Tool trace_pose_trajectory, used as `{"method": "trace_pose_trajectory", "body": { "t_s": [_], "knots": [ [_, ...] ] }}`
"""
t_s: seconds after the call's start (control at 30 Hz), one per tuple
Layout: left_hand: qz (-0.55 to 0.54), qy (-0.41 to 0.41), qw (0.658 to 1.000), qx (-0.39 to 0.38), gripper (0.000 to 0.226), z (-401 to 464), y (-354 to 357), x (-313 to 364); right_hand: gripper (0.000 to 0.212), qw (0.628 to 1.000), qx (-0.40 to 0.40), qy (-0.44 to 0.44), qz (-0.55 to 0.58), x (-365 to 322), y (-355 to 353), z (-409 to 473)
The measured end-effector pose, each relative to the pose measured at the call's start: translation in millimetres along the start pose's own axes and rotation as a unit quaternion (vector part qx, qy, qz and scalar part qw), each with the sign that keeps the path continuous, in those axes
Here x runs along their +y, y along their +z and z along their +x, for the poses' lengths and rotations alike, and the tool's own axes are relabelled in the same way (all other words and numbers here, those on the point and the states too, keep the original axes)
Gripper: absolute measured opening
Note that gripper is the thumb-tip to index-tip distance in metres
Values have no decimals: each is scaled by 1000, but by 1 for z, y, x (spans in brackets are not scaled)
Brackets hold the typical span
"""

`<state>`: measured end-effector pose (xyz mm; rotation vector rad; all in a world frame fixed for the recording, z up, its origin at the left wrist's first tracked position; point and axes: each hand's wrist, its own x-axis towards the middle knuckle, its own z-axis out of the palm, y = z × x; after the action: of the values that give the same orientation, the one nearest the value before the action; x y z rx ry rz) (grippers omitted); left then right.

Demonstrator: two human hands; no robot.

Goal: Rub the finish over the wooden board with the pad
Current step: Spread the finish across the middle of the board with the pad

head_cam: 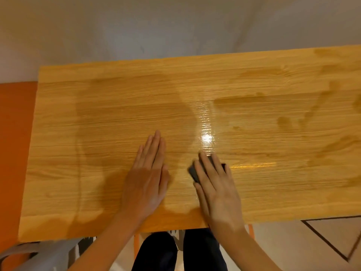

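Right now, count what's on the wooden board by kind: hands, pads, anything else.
Hands: 2, the left hand flat on the board, the right hand pressing on the pad
Pads: 1, a dark pad
Other things: 0
Total: 3

No readable text, labels, brands, numbers or signs anywhere in view.

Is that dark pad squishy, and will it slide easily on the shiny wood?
The pad probably gives a bit: the right hand presses it flat. It likely glides easily, since the wooden board looks wet and glossy there. It seems light, small under the fingers.
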<state>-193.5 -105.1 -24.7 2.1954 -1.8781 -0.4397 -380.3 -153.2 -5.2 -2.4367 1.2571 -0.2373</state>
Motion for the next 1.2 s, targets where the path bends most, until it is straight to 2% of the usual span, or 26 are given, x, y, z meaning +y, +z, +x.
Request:
{"method": "trace_pose_trajectory", "body": {
  "t_s": [0.17, 0.27, 0.4, 0.5, 0.53, 0.63, 0.7, 0.73, 0.77, 0.87, 0.93, 1.1, 1.2],
  "knots": [
    [-9, -3, 1000, 2, 58, 3, -1, -1, 45, 999, -28, -25, 2, 8, -10, 77],
    [-4, -3, 1000, 6, 59, 3, -1, 0, 45, 1000, -9, -14, -8, 39, -22, 82],
    [3, -1, 1000, 8, 58, 0, -1, 2, 45, 994, 62, 95, 7, 93, -47, 60],
    [2, -5, 1000, 8, 58, 2, -3, 3, 44, 978, 116, 175, 16, 70, -37, 70],
    [1, -7, 1000, 7, 58, 3, -4, 3, 44, 980, 111, 166, 6, 51, -29, 75],
    [6, -14, 1000, -4, 58, 4, -6, 5, 50, 998, 17, 24, -58, -1, 3, 76],
    [12, -18, 1000, -11, 59, 4, -6, 6, 47, 998, -21, -40, -37, 7, 0, 72],
    [17, -19, 1000, -14, 59, 4, -6, 6, 45, 999, -10, -47, -21, 23, -7, 72],
    [21, -18, 999, -16, 59, 4, -7, 6, 43, 999, 10, -30, -14, 42, -16, 71],
    [23, -17, 999, -24, 60, 4, -8, 6, 43, 992, 74, 100, -3, 94, -44, 69],
    [7, -21, 999, -25, 60, 4, -11, 5, 45, 984, 98, 148, 4, 103, -48, 71],
    [-27, -58, 997, 44, 56, 54, -19, 6, 45, 984, 100, 150, -6, 97, -46, 70],
    [-38, -92, 993, 56, 55, 89, -13, 11, 46, 983, 101, 154, -6, 100, -47, 69]
  ]
}}
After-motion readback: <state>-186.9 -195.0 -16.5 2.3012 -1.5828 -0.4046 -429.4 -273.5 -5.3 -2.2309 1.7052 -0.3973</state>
